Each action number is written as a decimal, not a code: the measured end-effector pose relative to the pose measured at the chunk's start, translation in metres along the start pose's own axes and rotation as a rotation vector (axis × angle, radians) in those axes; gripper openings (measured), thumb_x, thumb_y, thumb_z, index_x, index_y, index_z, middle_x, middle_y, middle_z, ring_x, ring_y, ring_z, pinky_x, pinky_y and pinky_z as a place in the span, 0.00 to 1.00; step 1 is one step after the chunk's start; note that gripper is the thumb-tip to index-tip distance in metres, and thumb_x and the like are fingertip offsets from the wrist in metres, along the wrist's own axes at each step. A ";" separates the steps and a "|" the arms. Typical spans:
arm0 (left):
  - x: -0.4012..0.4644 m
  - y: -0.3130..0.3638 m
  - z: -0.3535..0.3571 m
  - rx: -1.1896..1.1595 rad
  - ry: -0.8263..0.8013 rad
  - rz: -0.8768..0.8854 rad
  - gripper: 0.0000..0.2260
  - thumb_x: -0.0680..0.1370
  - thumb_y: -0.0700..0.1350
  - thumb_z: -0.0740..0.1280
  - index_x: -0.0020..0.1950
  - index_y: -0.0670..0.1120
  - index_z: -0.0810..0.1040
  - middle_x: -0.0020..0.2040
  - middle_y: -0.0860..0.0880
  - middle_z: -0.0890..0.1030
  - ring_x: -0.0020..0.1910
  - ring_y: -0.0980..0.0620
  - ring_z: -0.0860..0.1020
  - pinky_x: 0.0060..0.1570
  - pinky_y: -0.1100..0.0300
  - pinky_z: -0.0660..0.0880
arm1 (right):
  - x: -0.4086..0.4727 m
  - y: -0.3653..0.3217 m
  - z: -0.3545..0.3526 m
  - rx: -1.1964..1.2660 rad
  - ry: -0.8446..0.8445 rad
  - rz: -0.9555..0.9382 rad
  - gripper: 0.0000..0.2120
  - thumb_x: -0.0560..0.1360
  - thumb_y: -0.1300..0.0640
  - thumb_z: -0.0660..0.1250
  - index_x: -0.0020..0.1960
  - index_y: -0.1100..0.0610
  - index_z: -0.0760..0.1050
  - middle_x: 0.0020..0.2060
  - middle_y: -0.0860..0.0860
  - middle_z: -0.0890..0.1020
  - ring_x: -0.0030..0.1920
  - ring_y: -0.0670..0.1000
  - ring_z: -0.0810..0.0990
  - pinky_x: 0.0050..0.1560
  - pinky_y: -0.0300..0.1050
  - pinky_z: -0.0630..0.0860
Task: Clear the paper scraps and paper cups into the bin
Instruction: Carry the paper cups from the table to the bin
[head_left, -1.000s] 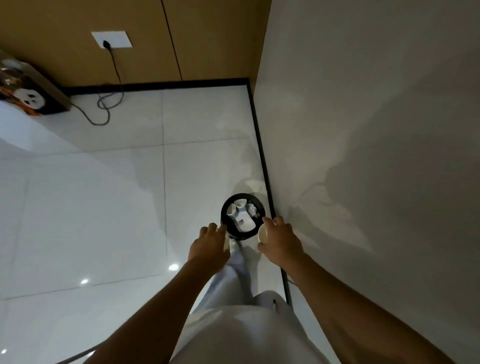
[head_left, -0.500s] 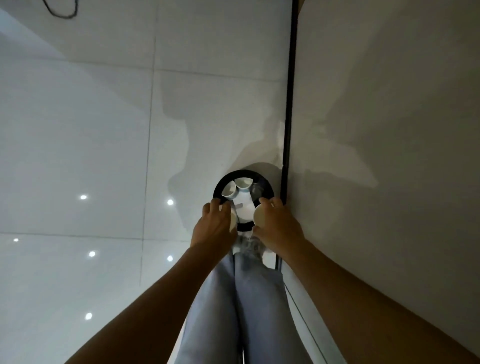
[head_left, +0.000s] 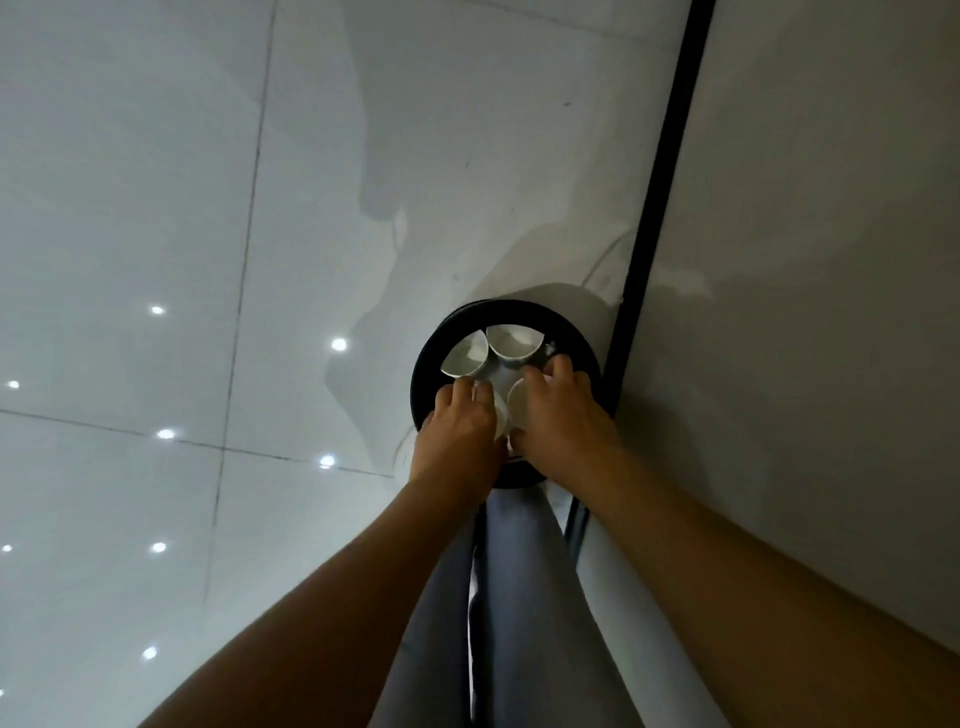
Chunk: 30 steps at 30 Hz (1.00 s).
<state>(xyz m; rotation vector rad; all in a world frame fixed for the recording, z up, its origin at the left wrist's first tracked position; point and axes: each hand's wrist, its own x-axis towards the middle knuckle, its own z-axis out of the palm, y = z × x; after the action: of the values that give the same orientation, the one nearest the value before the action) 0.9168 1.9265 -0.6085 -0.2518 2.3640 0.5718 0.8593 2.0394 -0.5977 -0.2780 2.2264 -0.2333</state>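
Left hand (head_left: 460, 436) and right hand (head_left: 558, 415), centre frame: each closed around a white paper cup (head_left: 519, 402), held just over the black bin's (head_left: 423, 374) mouth. Step: depositing; next move likely calls for releasing both among two cups (head_left: 514, 340) already inside. Bin stands on glossy tiled floor (head_left: 156, 208) beside grey wall (head_left: 831, 260), right.

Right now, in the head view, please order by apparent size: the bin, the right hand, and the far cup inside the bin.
1. bin, clearly the largest.
2. right hand; it is nearer the camera, so it looks bigger than it is.
3. far cup, the smallest, though partly hidden.
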 end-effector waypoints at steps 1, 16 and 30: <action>0.003 -0.001 0.005 -0.003 0.000 0.001 0.30 0.76 0.52 0.69 0.74 0.44 0.61 0.72 0.44 0.64 0.70 0.45 0.63 0.63 0.54 0.70 | 0.004 0.002 0.005 -0.004 -0.009 -0.001 0.34 0.73 0.49 0.70 0.73 0.55 0.59 0.71 0.57 0.60 0.67 0.58 0.64 0.56 0.47 0.73; -0.012 -0.013 0.006 -0.026 -0.011 -0.022 0.29 0.77 0.55 0.66 0.73 0.45 0.62 0.71 0.46 0.64 0.70 0.47 0.62 0.64 0.57 0.68 | -0.005 0.004 0.005 -0.026 0.019 -0.024 0.30 0.76 0.50 0.67 0.73 0.55 0.59 0.70 0.54 0.63 0.67 0.56 0.65 0.57 0.46 0.72; -0.150 -0.007 -0.156 0.034 0.004 -0.098 0.20 0.80 0.51 0.59 0.71 0.46 0.65 0.68 0.47 0.69 0.67 0.47 0.66 0.64 0.57 0.65 | -0.138 -0.091 -0.126 -0.143 0.025 -0.070 0.23 0.77 0.53 0.64 0.70 0.56 0.64 0.66 0.55 0.68 0.64 0.58 0.69 0.59 0.48 0.72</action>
<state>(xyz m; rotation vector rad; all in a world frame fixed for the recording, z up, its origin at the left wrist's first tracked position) 0.9415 1.8517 -0.4065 -0.3516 2.3488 0.4845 0.8547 1.9999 -0.3935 -0.4332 2.2642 -0.1151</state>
